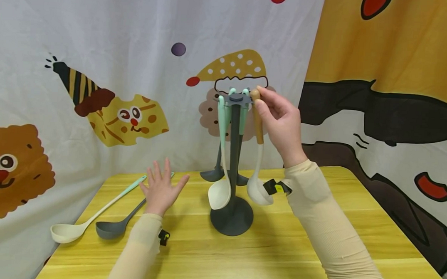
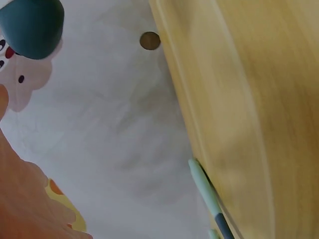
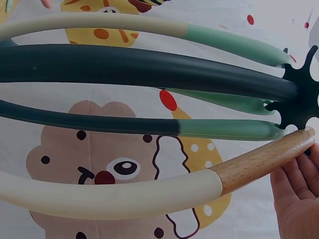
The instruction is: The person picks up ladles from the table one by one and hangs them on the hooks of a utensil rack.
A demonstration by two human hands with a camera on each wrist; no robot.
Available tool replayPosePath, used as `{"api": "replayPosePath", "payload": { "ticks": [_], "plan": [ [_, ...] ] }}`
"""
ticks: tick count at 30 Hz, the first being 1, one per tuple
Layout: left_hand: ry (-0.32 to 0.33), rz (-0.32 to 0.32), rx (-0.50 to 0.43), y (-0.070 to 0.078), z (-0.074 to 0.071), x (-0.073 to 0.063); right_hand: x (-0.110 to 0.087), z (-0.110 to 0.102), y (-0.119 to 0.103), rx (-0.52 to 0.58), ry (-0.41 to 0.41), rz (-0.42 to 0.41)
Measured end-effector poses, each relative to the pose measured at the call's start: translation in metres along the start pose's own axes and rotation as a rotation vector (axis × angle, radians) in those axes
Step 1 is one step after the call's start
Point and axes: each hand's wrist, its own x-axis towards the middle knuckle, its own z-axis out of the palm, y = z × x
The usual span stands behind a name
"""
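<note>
At the top of a dark utensil rack (image 1: 233,156), my right hand (image 1: 284,121) pinches the wooden handle of a white ladle (image 1: 258,193). In the right wrist view the tip of that wooden handle (image 3: 264,162) meets the notched rack head (image 3: 301,99); whether it is hooked on I cannot tell. A cream spoon with a green handle (image 1: 219,195) hangs at the rack's left, and two dark utensils with green handles hang behind. My left hand (image 1: 161,193), fingers spread and holding nothing, is above the table near a grey ladle (image 1: 111,230), covering part of its handle.
A cream ladle with a green handle (image 1: 67,233) lies at the left of the wooden table (image 1: 297,259), beside the grey one. The rack's round base (image 1: 231,217) stands mid-table. A printed cloth (image 1: 138,36) hangs right behind the table's back edge.
</note>
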Motion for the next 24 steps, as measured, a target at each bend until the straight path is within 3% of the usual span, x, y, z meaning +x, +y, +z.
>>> {"api": "replayPosePath", "payload": {
  "ticks": [9, 24],
  "plan": [
    [-0.036, -0.036, -0.002, -0.014, 0.0, 0.003, 0.0, 0.0, 0.002, 0.01, -0.002, 0.003],
    [-0.196, -0.116, 0.044, -0.039, -0.003, 0.015, 0.0, -0.001, 0.001, 0.014, -0.004, 0.001]
  ]
}}
